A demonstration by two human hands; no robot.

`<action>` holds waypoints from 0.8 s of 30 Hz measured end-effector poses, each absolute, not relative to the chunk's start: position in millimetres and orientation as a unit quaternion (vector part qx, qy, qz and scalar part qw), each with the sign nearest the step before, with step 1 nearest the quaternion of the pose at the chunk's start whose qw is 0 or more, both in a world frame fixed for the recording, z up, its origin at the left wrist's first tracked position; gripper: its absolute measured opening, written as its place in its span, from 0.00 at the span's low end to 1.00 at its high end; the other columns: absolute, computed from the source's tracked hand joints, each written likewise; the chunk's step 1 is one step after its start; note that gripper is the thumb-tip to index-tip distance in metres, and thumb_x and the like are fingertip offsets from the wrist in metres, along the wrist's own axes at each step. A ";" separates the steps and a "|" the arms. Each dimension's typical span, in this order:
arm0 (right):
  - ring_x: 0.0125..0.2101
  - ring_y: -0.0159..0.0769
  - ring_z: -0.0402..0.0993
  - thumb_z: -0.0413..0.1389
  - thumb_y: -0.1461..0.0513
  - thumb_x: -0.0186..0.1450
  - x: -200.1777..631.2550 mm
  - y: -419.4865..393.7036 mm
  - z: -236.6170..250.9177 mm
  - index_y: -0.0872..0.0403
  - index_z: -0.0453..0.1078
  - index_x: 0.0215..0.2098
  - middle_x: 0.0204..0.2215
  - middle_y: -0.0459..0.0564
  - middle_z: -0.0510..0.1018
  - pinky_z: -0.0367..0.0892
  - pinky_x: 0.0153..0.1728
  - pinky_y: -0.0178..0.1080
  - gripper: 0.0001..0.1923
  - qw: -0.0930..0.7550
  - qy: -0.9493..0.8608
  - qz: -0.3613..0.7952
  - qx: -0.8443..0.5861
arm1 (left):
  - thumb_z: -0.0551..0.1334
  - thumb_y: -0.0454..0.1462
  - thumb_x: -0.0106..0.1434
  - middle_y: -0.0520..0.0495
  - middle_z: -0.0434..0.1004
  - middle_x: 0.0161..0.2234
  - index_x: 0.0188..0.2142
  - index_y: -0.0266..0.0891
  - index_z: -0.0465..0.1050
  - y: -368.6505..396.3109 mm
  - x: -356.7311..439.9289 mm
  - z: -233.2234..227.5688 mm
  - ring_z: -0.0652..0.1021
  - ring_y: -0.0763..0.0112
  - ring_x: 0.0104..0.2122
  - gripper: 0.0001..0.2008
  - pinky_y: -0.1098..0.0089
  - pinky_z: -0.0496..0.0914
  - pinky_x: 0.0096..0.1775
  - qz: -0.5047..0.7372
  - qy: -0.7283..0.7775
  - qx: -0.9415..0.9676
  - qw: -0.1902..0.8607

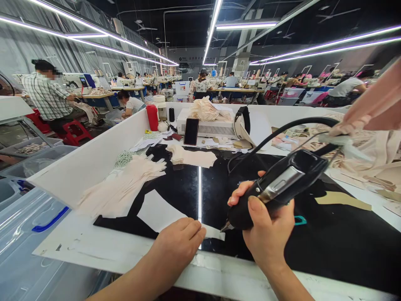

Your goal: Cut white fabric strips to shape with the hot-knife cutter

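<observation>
My right hand point(269, 228) is wrapped round a corded black handheld cutter point(282, 184) with a silver lever on its upper side. The cutter's pointed metal tip point(228, 227) meets the narrow right end of a white cut piece point(163, 212); whether the piece is fabric or paper I cannot tell. My left hand point(178, 244) bears down on that piece, its fingers curled and close together, left of the tip. The piece lies on a shiny black work surface point(328, 238). Fingertips of my right hand are partly hidden behind the cutter.
Pale fabric strips point(125, 184) are piled at left, with a smaller stack point(194, 156) farther back. A phone point(191, 131) leans against a white vented box point(206, 125). The black cord point(269, 136) arches rightward. Beige pieces point(385, 167) cover the right. A co-worker point(50, 96) stands far left.
</observation>
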State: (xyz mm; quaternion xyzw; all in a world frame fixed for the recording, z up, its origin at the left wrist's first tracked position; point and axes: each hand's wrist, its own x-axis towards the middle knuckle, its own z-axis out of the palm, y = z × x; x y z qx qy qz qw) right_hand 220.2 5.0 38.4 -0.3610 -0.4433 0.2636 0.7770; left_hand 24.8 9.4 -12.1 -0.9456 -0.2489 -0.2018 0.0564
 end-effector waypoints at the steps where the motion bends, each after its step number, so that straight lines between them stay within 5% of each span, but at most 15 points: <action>1: 0.28 0.34 0.75 0.66 0.58 0.67 220.6 6.4 37.9 0.46 0.67 0.54 0.32 0.42 0.79 0.73 0.32 0.41 0.20 0.774 -0.445 0.264 -0.366 | 0.50 0.21 0.70 0.42 0.80 0.42 0.52 0.33 0.69 9.3 24.9 -11.7 0.81 0.62 0.41 0.17 0.64 0.80 0.45 -0.203 -0.247 -0.946 0.056; 15: 0.27 0.34 0.76 0.68 0.59 0.66 214.4 -9.7 38.1 0.46 0.67 0.54 0.32 0.43 0.79 0.75 0.30 0.40 0.21 0.779 -0.429 0.267 -0.373 | 0.51 0.21 0.68 0.41 0.80 0.46 0.53 0.33 0.69 9.9 20.3 -12.0 0.82 0.60 0.42 0.18 0.64 0.81 0.42 -0.218 -0.259 -0.941 0.026; 24: 0.26 0.36 0.77 0.68 0.60 0.65 209.2 -13.9 35.7 0.47 0.68 0.54 0.32 0.44 0.80 0.74 0.27 0.40 0.22 0.784 -0.430 0.261 -0.364 | 0.55 0.29 0.75 0.42 0.79 0.44 0.50 0.37 0.71 7.5 22.0 -3.5 0.82 0.61 0.43 0.09 0.63 0.80 0.44 -0.195 -0.275 -0.941 -0.015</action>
